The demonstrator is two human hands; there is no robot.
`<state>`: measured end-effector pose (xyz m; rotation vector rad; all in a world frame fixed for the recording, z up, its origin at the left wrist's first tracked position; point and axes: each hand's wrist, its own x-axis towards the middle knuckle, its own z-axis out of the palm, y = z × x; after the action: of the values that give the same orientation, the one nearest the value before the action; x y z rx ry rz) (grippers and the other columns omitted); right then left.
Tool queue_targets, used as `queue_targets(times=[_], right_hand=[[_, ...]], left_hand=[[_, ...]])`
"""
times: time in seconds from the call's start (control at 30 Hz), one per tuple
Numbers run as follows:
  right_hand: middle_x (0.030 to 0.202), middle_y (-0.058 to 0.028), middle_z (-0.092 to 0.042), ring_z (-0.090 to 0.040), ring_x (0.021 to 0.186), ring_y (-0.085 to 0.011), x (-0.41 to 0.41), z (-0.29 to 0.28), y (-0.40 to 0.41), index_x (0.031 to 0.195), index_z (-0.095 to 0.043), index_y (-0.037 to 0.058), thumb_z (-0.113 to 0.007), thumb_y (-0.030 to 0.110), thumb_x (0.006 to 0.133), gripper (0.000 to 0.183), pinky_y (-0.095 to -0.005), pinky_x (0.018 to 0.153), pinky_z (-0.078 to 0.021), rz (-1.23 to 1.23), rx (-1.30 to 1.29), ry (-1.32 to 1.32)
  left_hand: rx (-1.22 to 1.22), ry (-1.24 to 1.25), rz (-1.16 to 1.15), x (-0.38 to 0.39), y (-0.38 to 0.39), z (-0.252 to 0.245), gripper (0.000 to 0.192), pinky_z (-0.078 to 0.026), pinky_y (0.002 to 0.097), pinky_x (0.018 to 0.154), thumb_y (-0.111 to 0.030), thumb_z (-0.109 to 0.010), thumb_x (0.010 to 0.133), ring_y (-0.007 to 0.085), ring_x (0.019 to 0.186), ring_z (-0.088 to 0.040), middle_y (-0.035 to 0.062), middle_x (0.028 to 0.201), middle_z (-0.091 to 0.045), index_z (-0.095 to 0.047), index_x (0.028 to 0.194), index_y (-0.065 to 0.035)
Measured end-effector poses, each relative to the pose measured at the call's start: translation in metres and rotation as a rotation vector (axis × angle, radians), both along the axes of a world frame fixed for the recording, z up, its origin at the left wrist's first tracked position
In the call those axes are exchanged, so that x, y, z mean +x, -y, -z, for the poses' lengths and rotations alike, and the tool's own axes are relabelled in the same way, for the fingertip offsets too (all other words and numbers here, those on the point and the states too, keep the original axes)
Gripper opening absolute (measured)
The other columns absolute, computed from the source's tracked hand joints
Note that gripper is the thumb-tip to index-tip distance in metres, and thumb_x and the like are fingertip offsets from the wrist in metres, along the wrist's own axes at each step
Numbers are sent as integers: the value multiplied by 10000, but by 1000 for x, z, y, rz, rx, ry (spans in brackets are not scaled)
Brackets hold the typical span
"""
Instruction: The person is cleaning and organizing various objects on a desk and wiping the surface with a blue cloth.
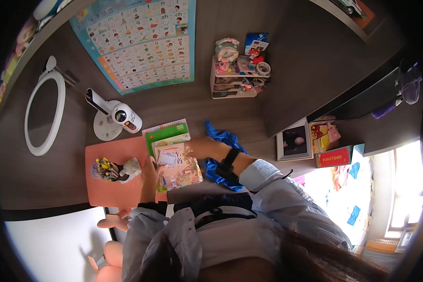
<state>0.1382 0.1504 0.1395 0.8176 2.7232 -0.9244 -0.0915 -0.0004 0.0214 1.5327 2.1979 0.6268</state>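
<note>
A stack of books lies on the desk before me, with an illustrated pink-beige book on top and a green book sticking out beneath. A small purple card printed with a grid rests on the top cover. My left hand grips the stack's left edge, its thumb over the cover. Over the upper right corner of the top book is my right hand; its fingertips are blurred and I cannot tell whether they grip. A crumpled blue cloth lies partly under my right forearm.
On a pink desk mat stands a pen holder with a white figure. Behind it are a white camera-like device and a ring-shaped lamp. A small organizer stands at the back, a framed picture at right.
</note>
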Motion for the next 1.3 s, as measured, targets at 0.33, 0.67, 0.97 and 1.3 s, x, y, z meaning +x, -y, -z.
queue_targets(times=[0.33,0.67,0.97,1.3], right_hand=[[980,-147,-610,-592,934,-320,-9,23,11,1085,-556,95,-615,328,774,394,-430,752,-484,-49,43,116],[908,-81,-616,-611,854,-276,0,-10,-8,853,-632,143,-597,194,755,116,-390,706,-496,37,206,-160],[965,-117,-614,-583,905,-295,108,-37,-195,937,-630,56,-610,25,726,214,-373,798,-465,249,621,-452],[865,-142,-647,-628,822,-239,113,-87,-254,944,-608,18,-615,-18,744,203,-328,726,-492,418,345,-311]], left_hand=[[145,-339,361,8,-40,-43,632,-430,411,750,-205,-815,508,276,971,-472,91,1001,-474,-516,1057,-116],[112,273,307,75,-78,-98,367,-403,326,562,-166,-753,672,205,608,-518,90,660,-513,-463,848,-24],[305,235,244,84,-86,-109,394,-480,338,619,-161,-697,746,213,726,-620,108,858,-619,-496,1076,-83],[97,216,124,66,2,-44,408,-484,355,714,-106,-639,773,273,827,-600,143,887,-598,-470,1140,-49]])
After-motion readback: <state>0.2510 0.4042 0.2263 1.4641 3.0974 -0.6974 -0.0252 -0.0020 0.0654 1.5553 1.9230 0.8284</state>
